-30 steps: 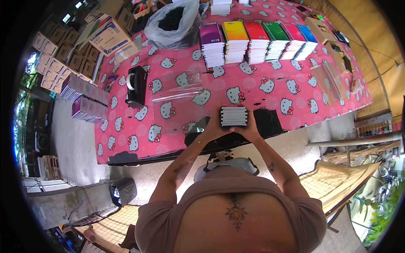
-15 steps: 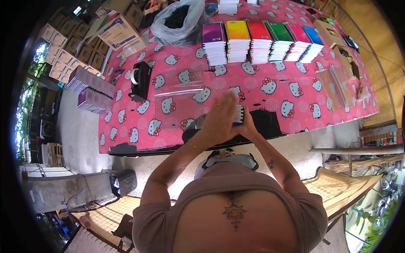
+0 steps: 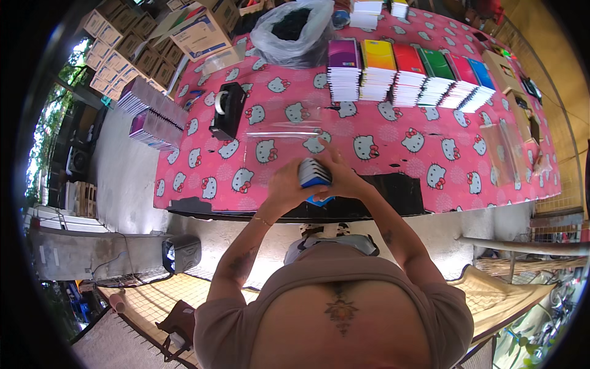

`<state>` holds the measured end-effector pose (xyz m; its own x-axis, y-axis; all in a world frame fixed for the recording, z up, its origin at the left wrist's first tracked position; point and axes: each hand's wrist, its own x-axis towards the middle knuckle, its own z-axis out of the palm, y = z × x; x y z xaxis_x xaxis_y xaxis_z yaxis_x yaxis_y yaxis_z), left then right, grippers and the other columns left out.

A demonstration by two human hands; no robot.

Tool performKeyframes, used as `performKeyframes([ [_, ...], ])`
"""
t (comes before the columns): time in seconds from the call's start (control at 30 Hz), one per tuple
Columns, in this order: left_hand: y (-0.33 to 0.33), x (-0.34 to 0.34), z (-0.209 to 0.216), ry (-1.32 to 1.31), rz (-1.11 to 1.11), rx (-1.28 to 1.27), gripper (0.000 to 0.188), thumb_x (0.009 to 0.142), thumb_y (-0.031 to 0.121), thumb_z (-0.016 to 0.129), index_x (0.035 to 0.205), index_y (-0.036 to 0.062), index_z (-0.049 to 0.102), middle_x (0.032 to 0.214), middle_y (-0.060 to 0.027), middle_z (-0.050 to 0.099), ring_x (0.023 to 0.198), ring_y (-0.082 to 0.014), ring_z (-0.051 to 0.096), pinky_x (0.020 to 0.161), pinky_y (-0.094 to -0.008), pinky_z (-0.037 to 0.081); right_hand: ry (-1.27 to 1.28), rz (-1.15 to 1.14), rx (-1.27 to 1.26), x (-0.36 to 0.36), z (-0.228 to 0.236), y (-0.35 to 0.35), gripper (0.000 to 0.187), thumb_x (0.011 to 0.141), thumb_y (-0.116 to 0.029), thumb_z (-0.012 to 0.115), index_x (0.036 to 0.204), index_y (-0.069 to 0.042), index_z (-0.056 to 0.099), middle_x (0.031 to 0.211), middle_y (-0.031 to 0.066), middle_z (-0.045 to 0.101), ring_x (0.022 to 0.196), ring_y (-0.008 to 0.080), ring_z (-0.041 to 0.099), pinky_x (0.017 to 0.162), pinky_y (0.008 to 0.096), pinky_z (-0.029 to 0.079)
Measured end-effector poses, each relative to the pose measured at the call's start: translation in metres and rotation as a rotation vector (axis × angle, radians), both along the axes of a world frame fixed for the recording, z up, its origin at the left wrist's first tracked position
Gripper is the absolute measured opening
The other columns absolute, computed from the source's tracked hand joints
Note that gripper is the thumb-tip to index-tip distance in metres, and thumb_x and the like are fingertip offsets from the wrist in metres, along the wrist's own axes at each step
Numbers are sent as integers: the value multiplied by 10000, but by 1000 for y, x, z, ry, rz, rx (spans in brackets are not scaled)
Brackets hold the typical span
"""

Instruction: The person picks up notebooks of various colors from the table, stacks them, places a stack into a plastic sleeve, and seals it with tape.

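Six stacks (image 3: 408, 69) stand lined up far; one bundle (image 3: 314, 173), gripped near by left hand (image 3: 286, 186) and right hand (image 3: 345, 179), isn't set down.

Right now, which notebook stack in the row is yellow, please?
The second stack from the left, between the purple stack and red stack; no other there has a yellow cover.
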<state>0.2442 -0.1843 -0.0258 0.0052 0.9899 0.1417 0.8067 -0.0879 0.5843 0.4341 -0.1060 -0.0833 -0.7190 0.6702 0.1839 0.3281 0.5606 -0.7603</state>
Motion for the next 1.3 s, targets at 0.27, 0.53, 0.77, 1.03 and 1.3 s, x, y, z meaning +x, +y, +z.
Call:
performKeyframes([
  [0.27,-12,-159,-40,-749,546,-74,669,773,531,812,1071,-39,630,878,-83,684,753,-179,657,666,-332,540,-200,-59,48,-65,-64,91,1174,624,-632,803,1567,-195,257,1631,171,185,1466,450,227,1160,665,138],
  [0.53,35,-108,-56,-1063,408,-295,817,761,569,797,1187,-105,618,1049,-150,689,931,-230,669,803,-359,539,-599,-35,207,-25,-65,56,1279,571,-697,788,1589,-188,204,1664,114,115,1500,441,155,1155,691,63],
  [0.77,87,-109,-103,-372,447,-465,964,703,799,659,1011,-114,678,1058,-288,682,974,-365,688,840,-438,530,-487,-53,130,-27,-64,55,1216,598,-639,814,1568,-156,262,1659,116,119,1498,399,147,1169,645,92],
  [1.03,76,-118,-96,-247,469,-304,1019,741,869,548,1047,-98,644,952,-263,701,963,-383,690,862,-460,513,324,-371,-966,-48,-42,32,587,938,-298,645,1405,19,483,1030,70,636,971,153,642,842,306,512],
  [1.3,67,-142,-112,-747,452,-348,757,860,708,605,1011,-33,638,768,-82,636,701,-157,610,650,-282,486,465,-494,-1066,-61,-53,25,559,941,-278,624,1362,67,498,1016,61,647,933,130,629,832,269,495],
])
